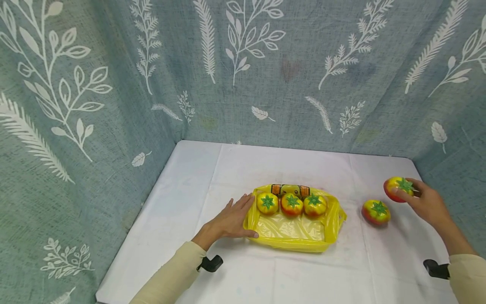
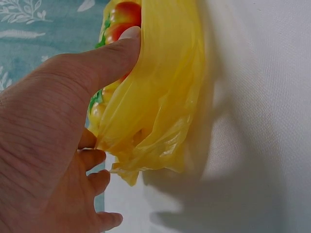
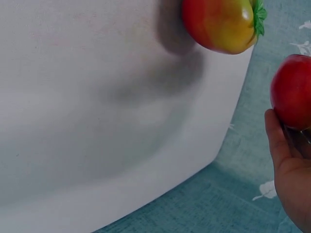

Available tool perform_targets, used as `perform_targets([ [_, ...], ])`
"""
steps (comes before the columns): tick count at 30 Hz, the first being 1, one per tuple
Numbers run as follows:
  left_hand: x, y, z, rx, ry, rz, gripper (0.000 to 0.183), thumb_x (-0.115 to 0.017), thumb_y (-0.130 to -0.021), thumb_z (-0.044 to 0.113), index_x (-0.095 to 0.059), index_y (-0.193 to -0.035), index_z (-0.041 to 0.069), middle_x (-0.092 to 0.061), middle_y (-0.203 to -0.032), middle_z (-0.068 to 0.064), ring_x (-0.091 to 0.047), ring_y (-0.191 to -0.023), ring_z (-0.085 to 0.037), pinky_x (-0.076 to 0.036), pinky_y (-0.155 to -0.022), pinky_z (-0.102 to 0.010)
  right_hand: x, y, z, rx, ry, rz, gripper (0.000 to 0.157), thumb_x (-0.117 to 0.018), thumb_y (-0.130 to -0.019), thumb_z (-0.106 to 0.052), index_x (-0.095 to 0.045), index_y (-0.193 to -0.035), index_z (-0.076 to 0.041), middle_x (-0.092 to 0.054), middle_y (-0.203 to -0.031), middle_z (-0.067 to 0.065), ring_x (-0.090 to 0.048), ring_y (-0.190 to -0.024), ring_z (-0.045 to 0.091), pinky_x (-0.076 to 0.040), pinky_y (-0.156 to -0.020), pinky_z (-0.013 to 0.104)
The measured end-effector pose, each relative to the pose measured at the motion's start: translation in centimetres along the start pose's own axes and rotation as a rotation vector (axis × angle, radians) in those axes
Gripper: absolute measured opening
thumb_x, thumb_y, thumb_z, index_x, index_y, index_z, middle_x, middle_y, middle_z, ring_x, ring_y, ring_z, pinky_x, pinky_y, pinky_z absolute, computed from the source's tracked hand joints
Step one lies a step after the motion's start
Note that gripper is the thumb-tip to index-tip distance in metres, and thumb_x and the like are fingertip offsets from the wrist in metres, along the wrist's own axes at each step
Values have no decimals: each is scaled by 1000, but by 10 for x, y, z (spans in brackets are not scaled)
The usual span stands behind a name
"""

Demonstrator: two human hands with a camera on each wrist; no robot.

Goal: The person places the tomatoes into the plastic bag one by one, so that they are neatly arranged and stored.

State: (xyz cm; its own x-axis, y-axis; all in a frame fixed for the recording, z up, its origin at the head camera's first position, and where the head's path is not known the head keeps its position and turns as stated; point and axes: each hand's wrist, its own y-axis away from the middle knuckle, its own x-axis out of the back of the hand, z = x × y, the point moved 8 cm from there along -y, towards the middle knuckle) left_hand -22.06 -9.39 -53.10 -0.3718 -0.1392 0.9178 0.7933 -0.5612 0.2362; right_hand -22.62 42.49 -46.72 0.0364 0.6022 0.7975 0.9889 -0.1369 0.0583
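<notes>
A yellow plastic bag (image 1: 290,244), its mouth spread wide like a tray, lies on the table with three red-and-yellow artificial tomatoes, among them a middle tomato (image 1: 292,205), lined along its far side. My left hand (image 1: 232,219) rests against the bag's left end with fingers spread; in the left wrist view its thumb (image 2: 116,56) touches the bag's rim. At the far right my right hand (image 1: 429,203) holds another artificial tomato (image 1: 395,188) above the table, its redder underside showing in the right wrist view. Nearby a loose tomato (image 1: 376,212) sits on the tabletop.
A white cloth covers the table (image 1: 311,278). Grey-green leaf-patterned curtains (image 1: 265,97) hang along the back and both sides. Near the right hand, the table's edge (image 3: 214,162) shows in the right wrist view.
</notes>
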Motion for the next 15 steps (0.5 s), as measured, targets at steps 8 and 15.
perform_targets([
  [8,1,0,0,-2,10,1,119,-69,-82,71,-11,-163,6,-10,-169,-8,-9,-155,-24,-12,-122,-55,1,1,-14,23,26,-2,77,-56,-103,-43,-31,-147,16,-39,-134,46,-40,-117,63,-45,-89,72],
  [15,0,0,0,-4,6,3,119,-68,-81,72,-12,-163,6,-11,-169,-8,-9,-155,-24,-12,-122,-55,-2,2,-27,61,19,-7,75,-58,-103,-41,-33,-147,14,-41,-133,44,-42,-117,63,-46,-89,72],
])
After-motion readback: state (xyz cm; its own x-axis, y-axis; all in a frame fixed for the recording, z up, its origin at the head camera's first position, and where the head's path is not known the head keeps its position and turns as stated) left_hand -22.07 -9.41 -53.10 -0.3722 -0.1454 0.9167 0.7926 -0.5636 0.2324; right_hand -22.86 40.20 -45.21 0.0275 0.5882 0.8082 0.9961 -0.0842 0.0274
